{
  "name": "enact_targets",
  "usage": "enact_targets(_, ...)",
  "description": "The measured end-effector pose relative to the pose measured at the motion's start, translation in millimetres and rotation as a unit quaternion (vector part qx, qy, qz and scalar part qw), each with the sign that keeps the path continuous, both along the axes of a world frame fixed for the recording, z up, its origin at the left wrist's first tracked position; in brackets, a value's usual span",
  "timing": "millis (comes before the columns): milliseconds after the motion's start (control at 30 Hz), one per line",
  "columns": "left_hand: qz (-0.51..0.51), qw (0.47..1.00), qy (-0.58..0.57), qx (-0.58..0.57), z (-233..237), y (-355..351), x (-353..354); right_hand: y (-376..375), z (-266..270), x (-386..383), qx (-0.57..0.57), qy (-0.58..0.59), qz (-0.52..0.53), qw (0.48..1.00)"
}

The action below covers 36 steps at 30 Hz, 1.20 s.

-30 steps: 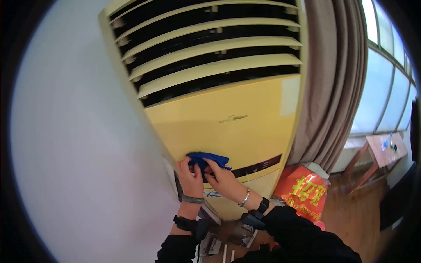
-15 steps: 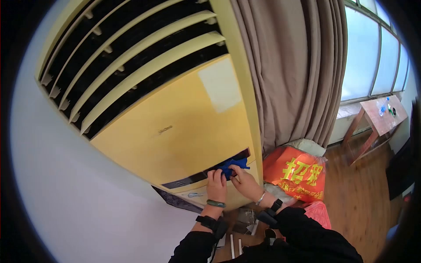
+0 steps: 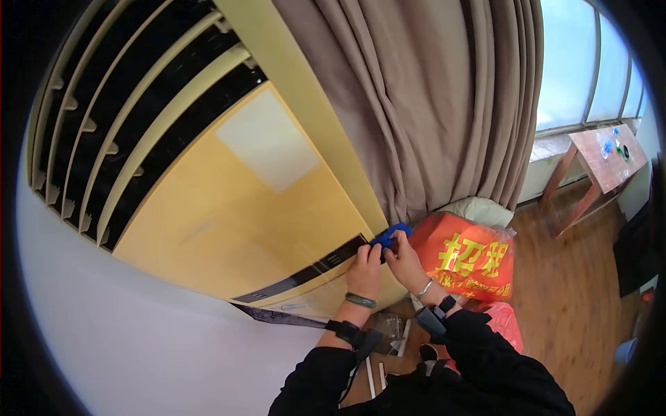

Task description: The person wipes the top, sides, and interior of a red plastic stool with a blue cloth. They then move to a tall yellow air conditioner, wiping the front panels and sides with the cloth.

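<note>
A blue cloth [image 3: 393,234] is bunched at the right edge of a tall yellow floor-standing unit [image 3: 257,222] with curved vent slats. My right hand [image 3: 404,262] has its fingers closed on the cloth. Just left of it, my left hand [image 3: 364,272] has bent fingers against the cloth's lower side, by the right end of the dark panel strip [image 3: 305,272]. A green bangle circles my left wrist, and a silver one my right. Part of the cloth is hidden behind the fingers.
Brown curtains [image 3: 430,104] hang right of the unit. Below them lies an orange bag [image 3: 461,256] with yellow characters beside a pink bag [image 3: 505,322]. A wooden table [image 3: 596,163] with small items stands by the window. White strips lie on the floor near my feet.
Both hands and the blue cloth have moved right, from the dark strip to the unit's right edge. The view has shifted, showing more curtain.
</note>
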<state>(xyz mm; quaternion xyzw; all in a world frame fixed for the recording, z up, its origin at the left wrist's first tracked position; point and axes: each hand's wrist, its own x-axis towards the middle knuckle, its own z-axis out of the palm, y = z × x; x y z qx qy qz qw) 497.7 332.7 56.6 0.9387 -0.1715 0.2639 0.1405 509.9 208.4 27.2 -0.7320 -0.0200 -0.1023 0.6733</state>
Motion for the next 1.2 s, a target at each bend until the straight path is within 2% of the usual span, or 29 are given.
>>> enact_targets(133, -0.016, 0.997, 0.052, 0.048, -49, 9, 0, 11, -87, 8, -0.012, -0.006, 0.005, 1.0)
enact_targets(200, -0.012, 0.995, 0.087, 0.051, -62, 12, -6, 24, -124, 7, 0.055, 0.02, 0.009, 0.998)
enact_targets(233, -0.02, 0.994, 0.092, 0.049, -75, 17, -5, 27, -126, 2, 0.058, 0.023, 0.006, 0.998)
enact_targets(300, -0.031, 0.993, 0.099, 0.048, -98, 25, -7, 32, -129, -7, -0.008, 0.087, -0.007, 0.996)
enact_targets(333, -0.015, 0.991, 0.118, 0.06, -106, 28, -9, 36, -138, -9, -0.005, 0.09, -0.009, 0.996)
enact_targets(400, 0.0, 0.987, 0.139, 0.077, -118, 37, -15, 50, -159, -11, 0.036, 0.168, 0.014, 0.985)
enact_targets(433, 0.006, 0.985, 0.154, 0.071, -122, 40, -18, 57, -167, -13, 0.001, 0.182, 0.017, 0.983)
enact_targets(533, 0.029, 0.981, 0.186, 0.04, -125, 50, -25, 76, -175, -21, 0.062, 0.217, 0.046, 0.973)
enact_targets(667, 0.073, 0.981, 0.18, -0.008, -106, 69, -42, 102, -166, -28, 0.059, 0.264, 0.083, 0.959)
enact_targets(800, 0.129, 0.974, 0.181, -0.052, -81, 95, -60, 156, -198, -32, 0.112, 0.236, 0.118, 0.958)
enact_targets(867, 0.158, 0.974, 0.142, -0.081, -78, 115, -69, 187, -204, -36, 0.25, 0.236, 0.182, 0.921)
enact_targets(900, 0.166, 0.973, 0.14, -0.082, -74, 123, -73, 195, -189, -41, 0.249, 0.236, 0.19, 0.92)
enact_targets(967, 0.182, 0.977, 0.053, -0.1, -62, 139, -81, 205, -140, -50, 0.33, 0.267, 0.228, 0.876)
enact_targets(1000, 0.187, 0.976, 0.051, -0.101, -52, 145, -84, 213, -128, -51, 0.327, 0.268, 0.234, 0.875)
enact_targets(1100, 0.218, 0.966, 0.012, -0.139, -23, 154, -92, 222, -83, -57, 0.377, 0.303, 0.292, 0.826)
enact_targets(1200, 0.197, 0.966, -0.019, -0.164, -12, 153, -91, 216, -54, -62, 0.417, 0.319, 0.273, 0.806)
